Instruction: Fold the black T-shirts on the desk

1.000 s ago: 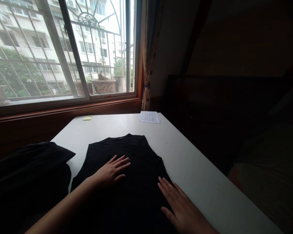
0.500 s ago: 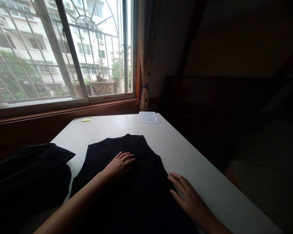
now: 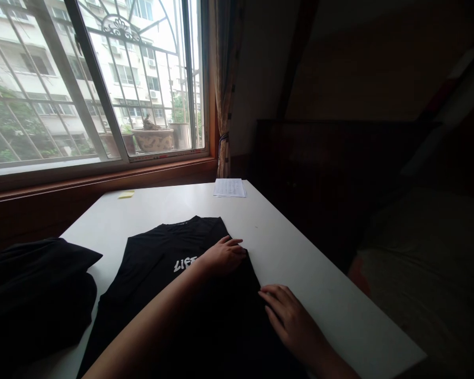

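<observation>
A black shirt (image 3: 154,263) with white lettering lies flat on the white table (image 3: 300,252), sides folded in, neck toward the window. My left hand (image 3: 223,256) reaches across it and rests on its right edge near the shoulder, fingers bent down onto the cloth. My right hand (image 3: 286,313) lies lower on the same right edge, fingers spread and flat, half on the shirt and half on the table.
A pile of black clothing (image 3: 31,295) sits at the table's left. A printed sheet of paper (image 3: 229,188) and a yellow sticky note (image 3: 126,195) lie at the far edge below the barred window. Dark furniture stands right of the table.
My left hand slid right across the shirt to its right edge, uncovering white lettering. My right hand moved up and right along that edge. The view shifted slightly.
</observation>
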Motion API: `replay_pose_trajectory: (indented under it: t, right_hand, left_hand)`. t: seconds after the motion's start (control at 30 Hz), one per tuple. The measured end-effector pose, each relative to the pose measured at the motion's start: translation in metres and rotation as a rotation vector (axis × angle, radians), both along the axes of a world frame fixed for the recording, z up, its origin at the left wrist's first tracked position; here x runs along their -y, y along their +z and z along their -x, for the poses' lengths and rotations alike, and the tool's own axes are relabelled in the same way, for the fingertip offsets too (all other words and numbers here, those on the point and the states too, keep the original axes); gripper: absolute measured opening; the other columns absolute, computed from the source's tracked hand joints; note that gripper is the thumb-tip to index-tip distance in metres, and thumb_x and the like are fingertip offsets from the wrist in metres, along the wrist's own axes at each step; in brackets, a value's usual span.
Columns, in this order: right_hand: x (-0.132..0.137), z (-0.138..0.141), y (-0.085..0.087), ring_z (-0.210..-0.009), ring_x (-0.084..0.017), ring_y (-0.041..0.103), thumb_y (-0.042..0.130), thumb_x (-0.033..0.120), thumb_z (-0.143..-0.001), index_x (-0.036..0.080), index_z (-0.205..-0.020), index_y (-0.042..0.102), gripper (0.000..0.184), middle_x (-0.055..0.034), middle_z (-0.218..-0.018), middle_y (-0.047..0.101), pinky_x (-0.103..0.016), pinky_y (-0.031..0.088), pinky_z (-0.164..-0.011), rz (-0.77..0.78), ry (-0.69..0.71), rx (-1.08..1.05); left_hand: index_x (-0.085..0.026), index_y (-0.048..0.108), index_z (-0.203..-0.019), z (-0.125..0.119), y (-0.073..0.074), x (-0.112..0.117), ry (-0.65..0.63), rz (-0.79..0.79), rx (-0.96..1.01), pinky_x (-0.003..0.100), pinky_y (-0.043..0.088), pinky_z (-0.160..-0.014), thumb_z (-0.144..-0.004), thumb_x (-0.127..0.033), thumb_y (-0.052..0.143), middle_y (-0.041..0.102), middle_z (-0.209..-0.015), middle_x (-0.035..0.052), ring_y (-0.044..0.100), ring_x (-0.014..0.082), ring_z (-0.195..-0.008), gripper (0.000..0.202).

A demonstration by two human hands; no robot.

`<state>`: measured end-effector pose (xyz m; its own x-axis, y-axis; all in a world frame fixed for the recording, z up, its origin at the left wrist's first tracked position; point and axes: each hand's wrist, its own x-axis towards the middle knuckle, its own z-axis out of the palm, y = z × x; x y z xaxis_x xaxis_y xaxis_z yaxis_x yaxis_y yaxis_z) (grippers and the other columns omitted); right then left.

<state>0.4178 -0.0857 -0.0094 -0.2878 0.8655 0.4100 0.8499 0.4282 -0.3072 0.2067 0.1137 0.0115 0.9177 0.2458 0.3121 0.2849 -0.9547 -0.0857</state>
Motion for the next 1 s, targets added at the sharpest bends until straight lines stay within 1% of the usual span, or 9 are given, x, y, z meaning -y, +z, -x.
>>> replay_pose_trajectory:
  t: [0.07, 0.2, 0.37, 0.5, 0.6, 0.67, 0.77, 0.83, 1.0]
  right_hand:
    - [0.001, 0.002, 0.003, -0.115, -0.026, 0.061, 0.048, 0.012, -0.094, 0.025, -0.127, 0.065, 0.039, -0.0094, -0.123, 0.065, -0.043, 0.056, -0.098, 0.000, 0.024, -0.008]
    - [0.002, 0.003, 0.007, -0.112, -0.025, 0.062, 0.048, 0.010, -0.093, 0.025, -0.128, 0.064, 0.042, -0.0091, -0.121, 0.065, -0.043, 0.056, -0.096, 0.033, 0.044, -0.013]
    - [0.002, 0.003, 0.008, -0.111, -0.026, 0.062, 0.049, 0.010, -0.092, 0.026, -0.128, 0.064, 0.042, -0.0091, -0.121, 0.065, -0.044, 0.056, -0.096, 0.047, 0.040, -0.029]
    - [0.003, 0.002, 0.005, -0.110, -0.026, 0.062, 0.049, 0.010, -0.093, 0.027, -0.127, 0.064, 0.040, -0.0087, -0.119, 0.065, -0.044, 0.056, -0.096, 0.052, 0.041, -0.056]
    - [0.002, 0.000, 0.001, -0.113, -0.025, 0.062, 0.048, 0.012, -0.095, 0.026, -0.127, 0.063, 0.038, -0.0095, -0.123, 0.063, -0.042, 0.056, -0.099, 0.053, 0.001, -0.086]
    - [0.000, -0.002, -0.002, -0.118, -0.026, 0.060, 0.048, 0.014, -0.095, 0.024, -0.131, 0.060, 0.039, -0.0107, -0.127, 0.061, -0.043, 0.055, -0.101, 0.043, -0.047, -0.089]
    - [-0.004, -0.005, -0.005, -0.122, -0.027, 0.059, 0.052, 0.018, -0.095, 0.024, -0.137, 0.057, 0.043, -0.0106, -0.134, 0.061, -0.047, 0.051, -0.106, 0.026, -0.085, -0.037]
    - [-0.006, -0.005, -0.006, -0.125, -0.028, 0.057, 0.053, 0.019, -0.096, 0.024, -0.141, 0.055, 0.046, -0.0093, -0.139, 0.060, -0.049, 0.049, -0.108, 0.028, -0.073, 0.009]
    - [-0.004, -0.001, -0.001, -0.128, -0.025, 0.055, 0.051, 0.016, -0.096, 0.025, -0.142, 0.056, 0.047, -0.0057, -0.143, 0.059, -0.043, 0.051, -0.108, 0.071, -0.005, 0.050]
  left_hand:
    - [-0.025, 0.067, -0.123, -0.002, 0.002, 0.001, 0.000, -0.016, -0.003, 0.043, 0.037, -0.112, -0.100, -0.030, 0.056, 0.067, -0.127, 0.0050, 0.050, 0.0258, -0.132, 0.027]
    - [-0.025, 0.067, -0.121, -0.007, 0.007, 0.000, -0.006, -0.045, -0.026, 0.035, 0.043, -0.100, -0.102, -0.029, 0.054, 0.068, -0.118, 0.0051, 0.057, 0.0215, -0.115, 0.024]
    - [-0.026, 0.068, -0.118, -0.018, 0.012, -0.007, -0.025, -0.087, -0.059, 0.034, 0.043, -0.087, -0.103, -0.025, 0.053, 0.069, -0.107, 0.0035, 0.056, 0.0206, -0.105, 0.021]
    - [-0.022, 0.070, -0.096, -0.029, 0.015, -0.012, -0.057, -0.127, -0.089, 0.035, 0.041, -0.080, -0.100, -0.021, 0.057, 0.068, -0.097, 0.0042, 0.054, 0.0213, -0.096, 0.014]
    - [-0.020, 0.067, -0.085, -0.037, 0.018, -0.016, -0.083, -0.156, -0.106, 0.036, 0.040, -0.074, -0.098, -0.017, 0.058, 0.066, -0.092, 0.0053, 0.053, 0.0218, -0.091, 0.016]
    - [-0.019, 0.066, -0.084, -0.040, 0.020, -0.020, -0.108, -0.171, -0.114, 0.036, 0.039, -0.073, -0.098, -0.017, 0.058, 0.065, -0.092, 0.0055, 0.052, 0.0219, -0.091, 0.017]
    - [-0.019, 0.064, -0.083, -0.044, 0.020, -0.025, -0.139, -0.181, -0.122, 0.036, 0.039, -0.072, -0.100, -0.017, 0.055, 0.064, -0.092, 0.0060, 0.052, 0.0222, -0.091, 0.020]
    - [-0.018, 0.064, -0.083, -0.045, 0.020, -0.026, -0.146, -0.178, -0.121, 0.036, 0.040, -0.073, -0.101, -0.017, 0.054, 0.063, -0.092, 0.0069, 0.053, 0.0225, -0.091, 0.021]
    - [-0.017, 0.066, -0.086, -0.047, 0.015, -0.027, -0.102, -0.114, -0.085, 0.036, 0.042, -0.073, -0.101, -0.017, 0.051, 0.063, -0.095, 0.0089, 0.052, 0.0237, -0.091, 0.021]
